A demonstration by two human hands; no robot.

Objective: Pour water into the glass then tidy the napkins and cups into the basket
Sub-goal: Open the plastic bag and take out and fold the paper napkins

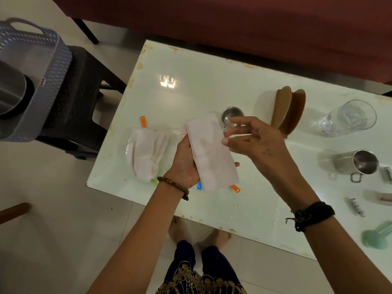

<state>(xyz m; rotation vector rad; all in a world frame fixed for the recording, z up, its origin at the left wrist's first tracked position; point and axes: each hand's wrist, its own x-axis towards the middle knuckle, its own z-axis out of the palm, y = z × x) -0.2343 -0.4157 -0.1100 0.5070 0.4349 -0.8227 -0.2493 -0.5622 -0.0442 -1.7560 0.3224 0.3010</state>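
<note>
Above the desk (212,85), a folded napkin (212,151) is lying across the left hand (184,162), which is gripping it palm up; the right hand (254,141) is hovering just beside it, fingers loosely spread, holding nothing.

No lettering in the view can be made out. The small tag on the rim of the grey basket (43,80) bears marks too blurred to read. The clear glass (347,118) carries a faint reddish print, illegible. Two white packets on the tabletop (191,66), one beside the steel cup (358,163) at (388,174) and one nearer at (357,206), show dark print that stays unreadable.
</note>
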